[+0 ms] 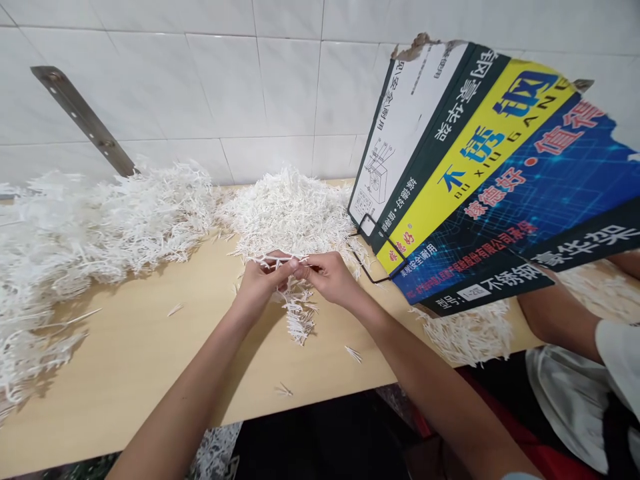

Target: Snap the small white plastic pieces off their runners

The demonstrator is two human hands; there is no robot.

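Observation:
Both hands meet over the middle of the table, holding a thin white branched plastic piece (273,259) between them. My left hand (265,281) is closed, thumb and fingers pinching the piece from the left. From the right, my right hand (327,275) pinches it close to the left thumb, fingers closed. Directly below the hands lies a small heap of short white sticks (301,320). Just beyond them rises a large pile of white branched pieces (290,207). The fingers hide part of the held piece.
A printed cardboard panel (475,167) leans upright at right, in a black wire stand (373,270). Behind it show a co-worker's arm (555,313) and another white heap (470,333). More white pieces (100,227) spread along the left. A metal bracket (85,120) juts from the tiled wall.

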